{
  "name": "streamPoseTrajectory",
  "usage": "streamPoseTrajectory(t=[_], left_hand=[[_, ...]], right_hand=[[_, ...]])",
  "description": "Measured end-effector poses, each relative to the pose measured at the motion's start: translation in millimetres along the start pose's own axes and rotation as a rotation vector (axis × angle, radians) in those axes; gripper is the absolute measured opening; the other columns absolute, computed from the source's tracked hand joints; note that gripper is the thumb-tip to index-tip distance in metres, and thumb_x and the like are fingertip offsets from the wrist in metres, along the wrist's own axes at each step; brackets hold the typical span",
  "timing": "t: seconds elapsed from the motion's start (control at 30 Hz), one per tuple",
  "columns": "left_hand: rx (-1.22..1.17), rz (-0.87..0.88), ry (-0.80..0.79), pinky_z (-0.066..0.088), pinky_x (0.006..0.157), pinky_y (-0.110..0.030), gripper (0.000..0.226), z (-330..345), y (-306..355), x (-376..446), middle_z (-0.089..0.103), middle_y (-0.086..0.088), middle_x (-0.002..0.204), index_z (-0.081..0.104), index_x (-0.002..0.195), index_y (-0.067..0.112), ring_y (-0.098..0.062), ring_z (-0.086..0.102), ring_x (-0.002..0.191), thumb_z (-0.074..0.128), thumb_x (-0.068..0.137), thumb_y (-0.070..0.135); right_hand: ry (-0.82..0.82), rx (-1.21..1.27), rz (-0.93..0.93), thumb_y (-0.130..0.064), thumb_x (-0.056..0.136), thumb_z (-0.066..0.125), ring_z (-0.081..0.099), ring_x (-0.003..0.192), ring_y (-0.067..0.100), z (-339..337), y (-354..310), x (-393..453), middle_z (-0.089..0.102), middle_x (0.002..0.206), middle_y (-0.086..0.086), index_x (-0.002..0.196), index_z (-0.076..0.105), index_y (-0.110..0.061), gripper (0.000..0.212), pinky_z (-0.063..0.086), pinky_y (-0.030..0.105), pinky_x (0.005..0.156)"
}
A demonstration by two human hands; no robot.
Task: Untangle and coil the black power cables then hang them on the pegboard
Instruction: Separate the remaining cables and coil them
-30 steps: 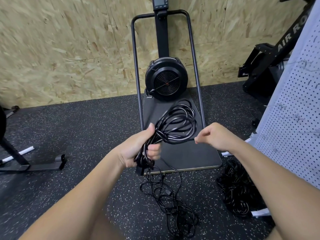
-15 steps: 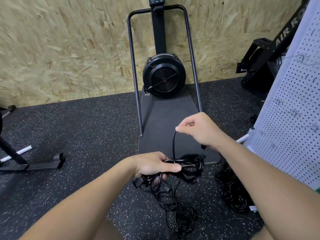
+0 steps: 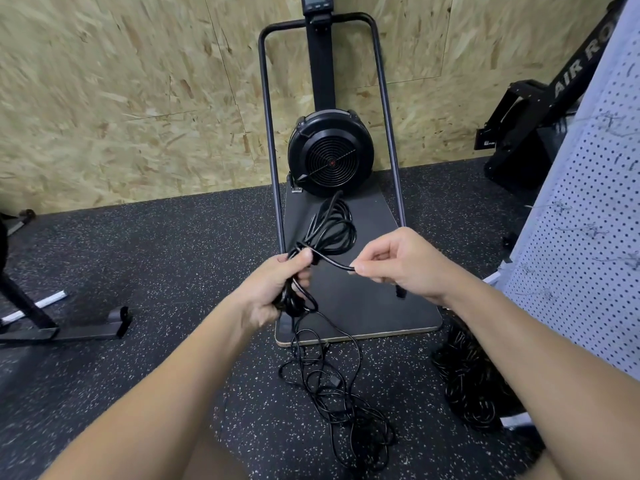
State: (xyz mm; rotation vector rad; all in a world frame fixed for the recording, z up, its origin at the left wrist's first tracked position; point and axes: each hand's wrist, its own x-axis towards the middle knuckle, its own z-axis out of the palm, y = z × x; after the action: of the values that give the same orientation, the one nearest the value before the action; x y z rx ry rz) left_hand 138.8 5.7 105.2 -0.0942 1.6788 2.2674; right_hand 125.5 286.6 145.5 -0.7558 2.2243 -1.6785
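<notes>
Both hands are now working level again, the left hand [image 3: 277, 289] clutching the raised cable coil [image 3: 329, 226] while the right hand [image 3: 398, 261], just beside it, is pinching the strand for another wrap.

Even, fairly bright diffuse light with only faint soft shadows and no glare, wide-angle bowing bends the wood-chip wall [image 3: 138, 98] and pegboard [image 3: 585, 258] at the edges, slight motion blur overall, forearms near the lens soft.
</notes>
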Motion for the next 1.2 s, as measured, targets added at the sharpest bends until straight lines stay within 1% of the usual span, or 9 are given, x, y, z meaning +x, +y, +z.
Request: streamPoseTrajectory(t=[0.27, 0.5, 0.63, 0.7, 0.77, 0.87, 0.97, 1.03, 1.2], left_hand=[[-0.147, 0.095, 0.078, 0.039, 0.052, -0.02, 0.044, 15, 6, -9, 0.044, 0.006, 0.074, 0.058, 0.098, 0.025, -0.007, 0.042, 0.059, 0.088, 0.087, 0.055], [-0.222, -0.004, -0.28, 0.039, 0.056, -0.019, 0.067, 19, 7, -25, 0.029, 0.012, 0.063, 0.07, 0.125, 0.005, -0.003, 0.028, 0.052, 0.064, 0.1, 0.066], [-0.15, -0.069, -0.39, 0.037, 0.055, -0.019, 0.081, 14, 7, -26, 0.03, 0.013, 0.06, 0.069, 0.133, -0.003, -0.001, 0.03, 0.048, 0.065, 0.099, 0.071], [-0.121, -0.082, -0.399, 0.039, 0.052, -0.019, 0.08, 17, 9, -28, 0.032, 0.013, 0.058, 0.07, 0.126, -0.004, -0.001, 0.031, 0.047, 0.063, 0.1, 0.071], [-0.056, -0.089, -0.367, 0.038, 0.049, -0.017, 0.075, 18, 11, -30, 0.027, 0.009, 0.058, 0.068, 0.096, -0.002, -0.005, 0.026, 0.047, 0.054, 0.104, 0.071], [0.085, -0.127, -0.376, 0.034, 0.05, -0.02, 0.07, 20, 12, -32, 0.032, 0.005, 0.057, 0.047, 0.069, 0.015, -0.011, 0.028, 0.05, 0.065, 0.096, 0.076], [0.184, -0.15, -0.451, 0.023, 0.053, -0.027, 0.05, 19, 8, -34, 0.038, 0.001, 0.063, 0.074, 0.121, 0.014, -0.009, 0.033, 0.05, 0.07, 0.101, 0.06], [0.269, -0.155, -0.499, 0.02, 0.053, -0.03, 0.048, 26, 6, -38, 0.04, 0.0, 0.064, 0.061, 0.155, 0.029, -0.006, 0.035, 0.05, 0.056, 0.11, 0.045], [0.442, -0.252, -0.592, 0.024, 0.042, -0.024, 0.047, 32, -3, -38, 0.046, -0.004, 0.066, 0.06, 0.155, 0.026, -0.007, 0.038, 0.045, 0.057, 0.111, 0.041]], right_hand=[[-0.177, -0.029, 0.078, -0.014, 0.105, 0.076, 0.055, 0.065, 0.01, 9, 11, 1, 0.062, 0.075, 0.016, 0.1, 0.085, -0.005, 0.014, 0.041, 0.024, 0.063], [-0.068, -0.233, 0.227, -0.056, 0.101, 0.075, 0.042, 0.065, 0.023, 1, 38, 1, 0.058, 0.066, 0.0, 0.081, 0.081, -0.019, 0.043, 0.035, 0.039, 0.065], [-0.034, 0.09, 0.224, -0.043, 0.102, 0.075, 0.032, 0.062, 0.019, -12, 51, 1, 0.038, 0.061, -0.002, 0.085, 0.077, -0.006, 0.041, 0.037, 0.04, 0.069], [0.001, 0.196, 0.206, -0.032, 0.104, 0.076, 0.03, 0.061, 0.016, -15, 53, 5, 0.039, 0.063, 0.001, 0.091, 0.076, 0.004, 0.038, 0.034, 0.036, 0.067], [0.042, 0.221, 0.192, -0.027, 0.103, 0.079, 0.03, 0.062, 0.015, -12, 56, 8, 0.051, 0.074, 0.011, 0.097, 0.073, 0.012, 0.04, 0.031, 0.034, 0.065], [0.077, 0.226, 0.199, -0.031, 0.094, 0.087, 0.038, 0.065, 0.017, -16, 60, 10, 0.056, 0.076, 0.014, 0.098, 0.08, 0.004, 0.036, 0.035, 0.033, 0.067], [0.029, 0.189, 0.187, -0.029, 0.097, 0.085, 0.068, 0.091, 0.03, -21, 64, 8, 0.079, 0.101, 0.027, 0.102, 0.082, 0.0, 0.029, 0.055, 0.043, 0.095], [-0.053, 0.185, 0.194, -0.02, 0.105, 0.074, 0.072, 0.093, 0.029, -25, 65, 4, 0.08, 0.101, 0.023, 0.099, 0.083, -0.004, 0.019, 0.058, 0.044, 0.094], [-0.139, 0.366, 0.326, -0.018, 0.107, 0.067, 0.066, 0.087, 0.021, -35, 61, -1, 0.074, 0.094, 0.014, 0.118, 0.079, 0.0, 0.024, 0.053, 0.031, 0.082]])
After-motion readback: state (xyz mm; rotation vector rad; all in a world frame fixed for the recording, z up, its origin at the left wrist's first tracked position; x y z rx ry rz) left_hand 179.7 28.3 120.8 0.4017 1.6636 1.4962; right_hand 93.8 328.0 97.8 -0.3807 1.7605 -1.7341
